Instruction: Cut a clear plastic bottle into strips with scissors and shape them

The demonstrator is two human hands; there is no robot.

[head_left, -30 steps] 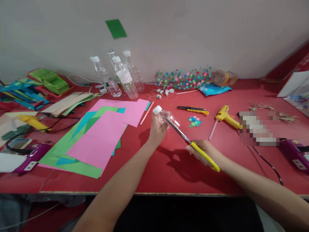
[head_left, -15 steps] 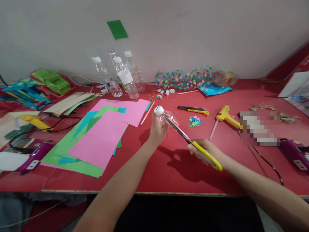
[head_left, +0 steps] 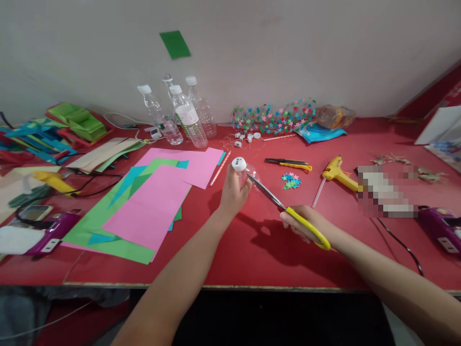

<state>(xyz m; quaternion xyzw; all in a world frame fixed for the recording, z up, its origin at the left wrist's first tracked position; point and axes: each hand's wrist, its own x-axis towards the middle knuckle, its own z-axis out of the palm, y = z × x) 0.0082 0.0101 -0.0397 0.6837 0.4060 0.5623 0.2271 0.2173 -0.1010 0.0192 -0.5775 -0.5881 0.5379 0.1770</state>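
My left hand [head_left: 234, 192] is closed around a clear plastic bottle top [head_left: 253, 174] with a white cap. The cap faces up and toward me. My right hand [head_left: 302, 222] grips a pair of scissors [head_left: 309, 227] with yellow handles, and their blades point up and left to the edge of the clear plastic. Whether the blades are around the plastic or only beside it, I cannot tell. Just right of the bottle top lie a small heap of coloured paper stars [head_left: 291, 181] and a yellow-and-black utility knife [head_left: 288, 164].
Coloured paper sheets [head_left: 151, 202] spread to the left. Several clear bottles [head_left: 189, 117] stand at the back, beside a star-covered bottle [head_left: 275, 117] lying down. A yellow glue gun [head_left: 340, 175] and a purple power strip [head_left: 441, 228] are on the right.
My left hand has turned the bottle top slightly, so its cap now faces me more and less plastic shows at the right. The scissors have hardly moved.
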